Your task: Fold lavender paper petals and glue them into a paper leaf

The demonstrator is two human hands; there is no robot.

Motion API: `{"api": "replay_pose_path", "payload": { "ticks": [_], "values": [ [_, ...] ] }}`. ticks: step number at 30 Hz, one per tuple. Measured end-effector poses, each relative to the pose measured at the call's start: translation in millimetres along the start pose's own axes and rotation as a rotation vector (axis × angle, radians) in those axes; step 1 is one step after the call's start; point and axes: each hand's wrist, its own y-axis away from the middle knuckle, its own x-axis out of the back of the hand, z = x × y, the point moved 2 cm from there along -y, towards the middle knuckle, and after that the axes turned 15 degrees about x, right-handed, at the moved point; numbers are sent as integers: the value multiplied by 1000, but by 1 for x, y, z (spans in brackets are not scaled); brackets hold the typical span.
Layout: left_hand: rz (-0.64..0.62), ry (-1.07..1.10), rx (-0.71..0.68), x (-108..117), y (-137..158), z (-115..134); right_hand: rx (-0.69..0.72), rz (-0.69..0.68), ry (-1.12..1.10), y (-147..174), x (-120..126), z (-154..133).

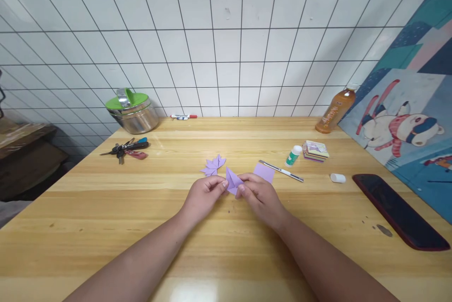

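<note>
Between my two hands is a small folded piece of purple paper [233, 181], pointed at the top, held just over the table. My left hand [206, 193] pinches its left edge between thumb and fingers. On the other side, my right hand [261, 197] grips the lower right part, thumb in front. Behind my left hand lies a purple folded-paper shape with several points [213, 166]. A flat purple paper sheet [265, 173] sits beyond my right hand, partly covered by it. Across that sheet's edge rests a slim silver craft knife [281, 170].
Right of centre stand a glue stick [293, 156], its white cap [338, 178] and a paper stack [315, 151]. A phone [399, 210] lies at the right, a drink bottle [335, 110] behind. Keys [126, 149], a green-lidded pot [136, 113] and a marker [183, 117] are at back left.
</note>
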Motion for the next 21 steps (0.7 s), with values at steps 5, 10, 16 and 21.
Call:
{"api": "replay_pose_path", "payload": {
  "ticks": [5,10,16,21],
  "values": [
    [-68,48,70,-6,2,2,-161,38,20,4,-7,10],
    [-101,13,43,-8,3,2,-206,16,38,5,-7,13],
    [-39,-94,-61,-6,0,-1,-183,5,3,3,-3,11],
    [21,-53,-58,-10,1,-7,-212,20,-29,2,-10,8]
  ]
}}
